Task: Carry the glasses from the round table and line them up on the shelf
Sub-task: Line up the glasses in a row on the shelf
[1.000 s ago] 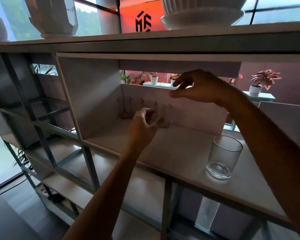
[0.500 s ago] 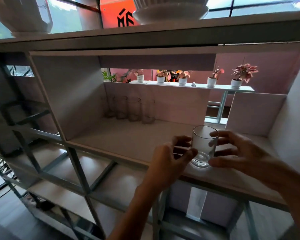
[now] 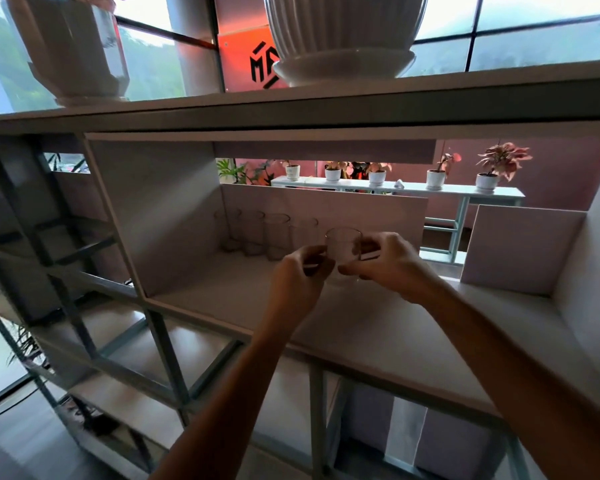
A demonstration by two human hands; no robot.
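The glass (image 3: 343, 247) I am working on is between my two hands at the right end of the row, just beside the fourth one. My left hand (image 3: 293, 284) pinches it from the left with thumb and fingertips, and my right hand (image 3: 394, 268) does the same from the right, so both are curled onto it. My fingers hide its base, so I cannot tell whether it rests on the shelf (image 3: 378, 334) or hangs just above. Four glasses (image 3: 278, 237) stand in a line against the back panel (image 3: 378, 216) — I judge the job well along. This one needs setting down in line. The round table is out of view, so I cannot say how many wait there.
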